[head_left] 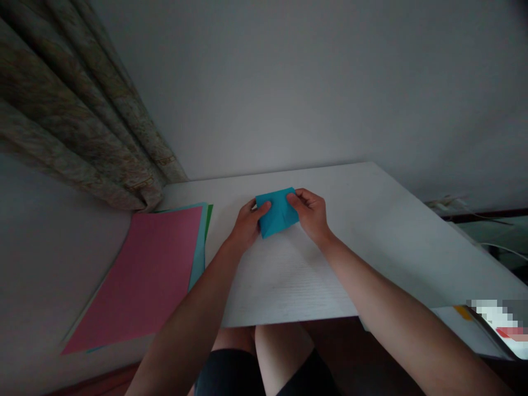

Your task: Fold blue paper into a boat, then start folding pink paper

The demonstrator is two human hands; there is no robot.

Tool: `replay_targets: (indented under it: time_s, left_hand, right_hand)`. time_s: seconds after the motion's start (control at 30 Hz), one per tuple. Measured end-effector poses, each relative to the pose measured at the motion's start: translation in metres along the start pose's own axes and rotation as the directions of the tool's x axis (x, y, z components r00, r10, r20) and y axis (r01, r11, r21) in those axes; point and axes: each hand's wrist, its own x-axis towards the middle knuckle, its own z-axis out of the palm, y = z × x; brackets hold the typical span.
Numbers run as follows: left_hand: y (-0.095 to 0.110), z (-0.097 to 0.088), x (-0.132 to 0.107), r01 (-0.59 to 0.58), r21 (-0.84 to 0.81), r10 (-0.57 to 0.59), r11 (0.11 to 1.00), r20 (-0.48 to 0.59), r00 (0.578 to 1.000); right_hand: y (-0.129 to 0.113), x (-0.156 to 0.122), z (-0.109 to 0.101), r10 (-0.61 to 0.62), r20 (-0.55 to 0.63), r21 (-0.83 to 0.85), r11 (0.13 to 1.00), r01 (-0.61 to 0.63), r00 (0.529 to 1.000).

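Two bare hands meet over a folded blue paper (278, 212) near the far middle of a white table (371, 236). In the head view, the left hand (248, 223) pinches the left edge of the paper, thumb on top and the other fingers curled under or behind it. The right hand (310, 212) pinches the right upper edge the same way, thumb lying on the paper's top face. The paper sits tilted, its near corner low toward the tabletop; whether that corner touches the table cannot be told.

Left of the hands, a stack of sheets lies on the left part of the table: a large pink sheet (140, 275) on top, a light blue sheet (201, 242) showing as a strip along its right side, and a green sheet (209, 217) peeking out at the far right corner. The stack is near the left forearm but apart from the folded paper. A patterned curtain (82, 121) hangs at the far left, its folds ending just above the far corner of the stack. A plain grey wall (309, 82) fills the far side.

At the near right edge lie some papers with a yellow patch (462, 312), partly blurred. Cables (474, 212) run beyond the table's right side. Nothing lies between the hands and the paper; both forearms cross the table's near edge, above bare knees (280, 346).
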Motion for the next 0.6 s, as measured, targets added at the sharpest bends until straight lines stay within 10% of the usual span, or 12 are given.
replay_targets:
  time_s: [0.13, 0.37, 0.6]
  left_hand:
    - [0.002, 0.002, -0.001, 0.149, -0.105, -0.143, 0.983, 0.065, 0.988]
    - [0.002, 0.002, 0.001, 0.012, -0.142, -0.021, 0.990, -0.057, 0.998]
    - [0.006, -0.002, 0.001, -0.054, -0.189, 0.049, 0.981, -0.028, 0.998]
  right_hand:
    - [0.007, 0.003, -0.001, 0.064, 0.017, 0.003, 0.998, -0.064, 0.998]
    - [0.023, 0.008, 0.002, 0.086, -0.180, -0.115, 0.987, -0.108, 0.980]
    - [0.018, 0.005, 0.003, 0.197, 0.053, 0.125, 0.971, -0.202, 0.979]
